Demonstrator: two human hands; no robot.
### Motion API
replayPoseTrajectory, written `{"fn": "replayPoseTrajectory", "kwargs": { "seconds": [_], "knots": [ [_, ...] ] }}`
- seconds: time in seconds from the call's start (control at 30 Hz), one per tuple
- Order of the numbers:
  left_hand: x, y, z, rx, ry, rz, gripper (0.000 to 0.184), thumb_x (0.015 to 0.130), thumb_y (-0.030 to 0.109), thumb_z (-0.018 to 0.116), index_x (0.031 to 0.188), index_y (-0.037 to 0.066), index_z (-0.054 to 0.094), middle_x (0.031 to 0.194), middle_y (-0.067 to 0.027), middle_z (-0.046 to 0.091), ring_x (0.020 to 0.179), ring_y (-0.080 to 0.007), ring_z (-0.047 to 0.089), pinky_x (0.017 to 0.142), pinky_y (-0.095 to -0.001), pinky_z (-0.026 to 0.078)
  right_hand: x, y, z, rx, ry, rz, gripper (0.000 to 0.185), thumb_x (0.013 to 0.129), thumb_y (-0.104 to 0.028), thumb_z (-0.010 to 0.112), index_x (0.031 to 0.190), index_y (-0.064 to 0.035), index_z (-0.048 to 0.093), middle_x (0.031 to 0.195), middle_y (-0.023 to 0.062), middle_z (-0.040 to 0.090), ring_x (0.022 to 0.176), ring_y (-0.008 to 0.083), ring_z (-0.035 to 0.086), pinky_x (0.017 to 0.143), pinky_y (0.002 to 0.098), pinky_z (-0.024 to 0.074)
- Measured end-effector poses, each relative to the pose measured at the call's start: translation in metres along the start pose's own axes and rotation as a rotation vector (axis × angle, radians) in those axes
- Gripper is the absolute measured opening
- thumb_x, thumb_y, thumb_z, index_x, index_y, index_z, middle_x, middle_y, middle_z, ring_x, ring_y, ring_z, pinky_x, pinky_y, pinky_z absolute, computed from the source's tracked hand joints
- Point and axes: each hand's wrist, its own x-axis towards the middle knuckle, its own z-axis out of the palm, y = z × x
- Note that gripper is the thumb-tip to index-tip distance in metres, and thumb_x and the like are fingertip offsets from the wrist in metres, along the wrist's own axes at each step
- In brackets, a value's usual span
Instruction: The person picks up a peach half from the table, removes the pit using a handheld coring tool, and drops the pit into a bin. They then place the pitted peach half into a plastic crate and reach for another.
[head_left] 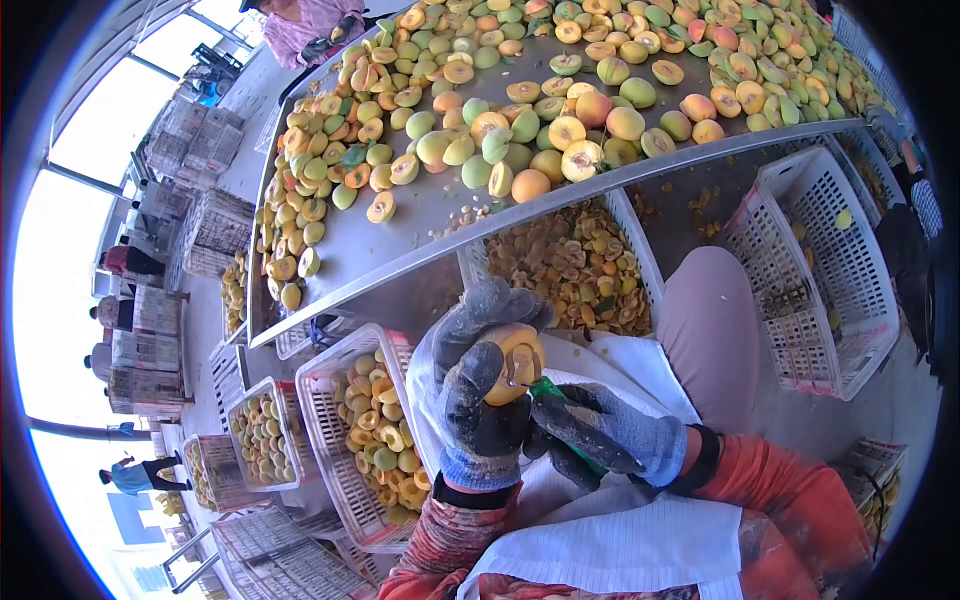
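My left hand (478, 385), in a grey-and-black work glove, is closed around a yellow peach half (515, 365) with its cut face and brownish centre showing. In my right hand (615, 430), gloved alike, is a small pitting tool with a green handle (544, 388). The tool's thin metal tip touches the peach half's cut face. Both hands are close together above my lap, over a white apron (610, 550). Part of the handle is hidden by my right fingers.
A metal table (375, 250) heaped with whole and halved peaches (480, 130) stands ahead. Below it, a crate holds pits and scraps (570, 265). A crate of peach halves (345, 400) sits at left, a white crate (815, 270) at right. Another person (310, 30) stands across the table.
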Motion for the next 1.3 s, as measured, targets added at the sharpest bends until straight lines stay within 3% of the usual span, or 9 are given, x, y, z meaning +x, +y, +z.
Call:
{"fn": "replayPoseTrajectory", "kwargs": {
  "seconds": [0.1,0.23,0.3,0.43,0.53,0.7,0.77,0.87,1.3],
  "knots": [
    [0.007,0.003,-0.001,0.489,-0.084,-0.097,0.049,0.083,0.025,0.056,0.122,-0.004,0.047,0.115,-0.0199,0.056,0.104,-0.0322,0.056,0.093,-0.0458,0.044,0.01,-0.008,-0.035,-0.206,-0.02,0.075,0.037,0.091,-0.041,0.049,0.102,-0.0066,0.056,0.06,0.0011,0.053,0.039,0.0088,0.043,0.034,0.0207,0.0322],
    [0.013,-0.007,-0.039,-0.124,-0.065,-0.535,0.047,0.09,0.028,0.049,0.124,-0.004,0.046,0.119,-0.0201,0.054,0.107,-0.0308,0.055,0.092,-0.0416,0.046,0.015,-0.016,-0.04,-0.412,0.059,0.026,0.031,0.089,-0.035,0.057,0.094,-0.0039,0.056,0.06,0.0018,0.052,0.041,0.0094,0.045,0.036,0.0217,0.035],
    [0.009,-0.011,-0.031,-0.196,0.003,-0.503,0.048,0.09,0.028,0.048,0.126,-0.004,0.044,0.118,-0.0202,0.054,0.106,-0.0306,0.056,0.092,-0.0413,0.045,0.017,-0.014,-0.025,-0.713,0.134,-0.072,0.029,0.087,-0.033,0.06,0.095,-0.0052,0.056,0.058,0.001,0.05,0.041,0.0091,0.044,0.037,0.0218,0.0345],
    [0.011,-0.006,-0.013,-0.107,0.145,-0.304,0.055,0.085,0.029,0.055,0.128,-0.004,0.042,0.114,-0.0193,0.057,0.1,-0.0294,0.059,0.089,-0.0381,0.047,0.019,-0.012,-0.016,-0.434,0.244,-0.112,0.031,0.083,-0.032,0.065,0.096,-0.0061,0.055,0.056,0.0024,0.052,0.041,0.0088,0.046,0.04,0.0221,0.0376],
    [0.011,0.007,-0.025,0.308,-0.024,-0.417,0.06,0.077,0.028,0.061,0.123,-0.007,0.046,0.107,-0.0193,0.058,0.097,-0.0272,0.06,0.083,-0.0356,0.05,0.021,-0.012,-0.037,-1.177,0.335,-0.431,0.042,0.077,-0.034,0.068,0.105,-0.005,0.054,0.08,0.0168,0.062,0.072,0.0355,0.061,0.065,0.0413,0.0487],
    [0.009,0.004,-0.036,0.052,0.016,-0.598,0.05,0.075,0.022,0.061,0.114,-0.008,0.05,0.097,-0.0167,0.059,0.089,-0.0291,0.061,0.073,-0.0389,0.055,0.02,-0.014,-0.05,-1.254,0.419,-0.528,0.043,0.076,-0.032,0.069,0.104,-0.0022,0.055,0.084,0.0176,0.063,0.077,0.0361,0.062,0.067,0.0411,0.0497],
    [0.007,-0.001,-0.037,-0.075,0.054,-0.443,0.053,0.079,0.018,0.06,0.125,-0.002,0.044,0.101,-0.0137,0.057,0.089,-0.0282,0.061,0.082,-0.0398,0.052,0.022,-0.007,-0.055,-1.229,0.503,-0.869,0.043,0.078,-0.032,0.068,0.107,-0.0031,0.055,0.083,0.0175,0.063,0.074,0.0342,0.063,0.064,0.0403,0.0503],
    [0.006,-0.004,-0.04,-0.139,0.132,-0.434,0.056,0.074,0.012,0.062,0.125,-0.001,0.043,0.101,-0.0152,0.057,0.093,-0.0292,0.06,0.084,-0.0409,0.052,0.012,0.001,-0.038,-1.391,0.558,-0.606,0.042,0.08,-0.032,0.065,0.11,-0.0043,0.056,0.082,0.0163,0.063,0.071,0.0313,0.063,0.061,0.0381,0.0503],
    [0.001,-0.009,-0.037,-0.286,0.174,-0.473,0.047,0.08,0.019,0.057,0.122,0.0,0.047,0.109,-0.0169,0.057,0.097,-0.0319,0.059,0.086,-0.0389,0.05,0.019,0.01,-0.022,-1.548,0.584,-0.673,0.029,0.079,-0.028,0.067,0.086,-0.0012,0.059,0.071,0.0156,0.059,0.061,0.0319,0.06,0.054,0.0371,0.0475]
  ]
}}
